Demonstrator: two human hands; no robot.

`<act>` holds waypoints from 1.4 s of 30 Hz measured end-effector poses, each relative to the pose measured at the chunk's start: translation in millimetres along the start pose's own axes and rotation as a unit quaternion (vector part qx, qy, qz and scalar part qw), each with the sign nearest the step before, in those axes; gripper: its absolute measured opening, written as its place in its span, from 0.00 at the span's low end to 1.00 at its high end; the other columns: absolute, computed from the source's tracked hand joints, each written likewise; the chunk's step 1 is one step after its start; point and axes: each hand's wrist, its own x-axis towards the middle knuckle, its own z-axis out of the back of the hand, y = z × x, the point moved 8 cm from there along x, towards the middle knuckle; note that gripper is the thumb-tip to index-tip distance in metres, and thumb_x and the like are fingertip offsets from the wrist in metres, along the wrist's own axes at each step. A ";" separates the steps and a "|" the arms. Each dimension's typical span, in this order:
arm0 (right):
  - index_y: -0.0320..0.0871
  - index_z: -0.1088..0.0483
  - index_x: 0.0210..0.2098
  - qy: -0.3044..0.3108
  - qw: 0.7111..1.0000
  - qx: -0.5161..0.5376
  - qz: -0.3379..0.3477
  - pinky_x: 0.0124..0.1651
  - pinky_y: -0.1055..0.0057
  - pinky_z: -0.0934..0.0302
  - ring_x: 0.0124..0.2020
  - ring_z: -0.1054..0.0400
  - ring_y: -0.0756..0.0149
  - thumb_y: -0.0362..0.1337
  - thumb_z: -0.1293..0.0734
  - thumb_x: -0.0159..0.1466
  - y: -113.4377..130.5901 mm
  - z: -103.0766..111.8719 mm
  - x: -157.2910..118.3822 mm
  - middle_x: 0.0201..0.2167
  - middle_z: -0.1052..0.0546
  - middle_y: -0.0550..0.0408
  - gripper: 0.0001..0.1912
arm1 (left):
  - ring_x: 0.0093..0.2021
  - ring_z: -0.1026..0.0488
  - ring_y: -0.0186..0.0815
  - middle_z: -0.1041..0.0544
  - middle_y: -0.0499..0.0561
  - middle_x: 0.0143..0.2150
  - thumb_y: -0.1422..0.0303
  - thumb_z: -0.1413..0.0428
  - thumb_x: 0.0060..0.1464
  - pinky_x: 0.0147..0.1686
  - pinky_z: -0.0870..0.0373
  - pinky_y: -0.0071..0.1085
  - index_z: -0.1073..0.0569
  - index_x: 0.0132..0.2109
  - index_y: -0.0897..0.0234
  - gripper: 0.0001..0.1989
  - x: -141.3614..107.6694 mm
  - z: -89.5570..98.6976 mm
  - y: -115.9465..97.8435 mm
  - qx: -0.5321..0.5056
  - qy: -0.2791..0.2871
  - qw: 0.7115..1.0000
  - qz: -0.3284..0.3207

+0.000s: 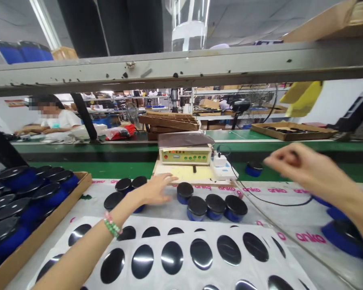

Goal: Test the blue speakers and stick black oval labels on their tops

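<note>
My left hand (159, 188) reaches over the table with its fingers apart and nothing in it, just left of a round blue jar with a black top (184, 192). More such jars (215, 207) stand in a group to its right, and others (123, 185) are partly behind my left wrist. My right hand (290, 159) is raised at the right with thumb and fingers pinched; whatever is between them cannot be made out. Close to its fingertips a blue jar (254, 168) stands on the green surface. White sheets with black round stickers (172, 259) lie in front.
A cardboard box (81, 191) of blue jars stands at the left. Behind my left hand is a control box (186, 156) beside a white power strip (224, 171). A black cable (275, 204) crosses the right side. A shelf beam (181, 66) runs overhead; a person (59, 117) sits beyond.
</note>
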 end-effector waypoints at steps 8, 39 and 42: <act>0.46 0.40 0.32 0.314 0.948 0.021 0.040 0.31 0.70 0.39 0.35 0.30 0.59 0.44 0.33 0.55 -1.6 -121.3 -68.5 0.35 0.25 0.53 0.13 | 0.53 0.33 0.44 0.32 0.56 0.54 0.67 0.37 0.47 0.53 0.37 0.37 0.34 0.58 0.60 0.30 75.9 -22.6 -60.3 -0.085 0.033 0.994 -0.068; 0.45 0.36 0.48 0.239 0.970 0.005 0.036 0.35 0.71 0.39 0.34 0.33 0.66 0.47 0.34 0.62 -24.1 -102.3 -27.6 0.37 0.28 0.57 0.19 | 0.42 0.28 0.44 0.38 0.62 0.59 0.60 0.37 0.44 0.44 0.32 0.40 0.56 0.66 0.59 0.49 36.1 -52.6 -86.9 -0.268 0.003 0.956 0.116; 0.40 0.35 0.49 0.129 0.987 -0.046 -0.086 0.43 0.62 0.37 0.41 0.33 0.63 0.43 0.39 0.67 -75.1 -93.4 25.2 0.44 0.30 0.51 0.15 | 0.41 0.28 0.40 0.37 0.60 0.56 0.55 0.41 0.50 0.42 0.30 0.38 0.52 0.64 0.58 0.41 45.5 -22.4 -90.2 -0.311 -0.031 0.943 0.115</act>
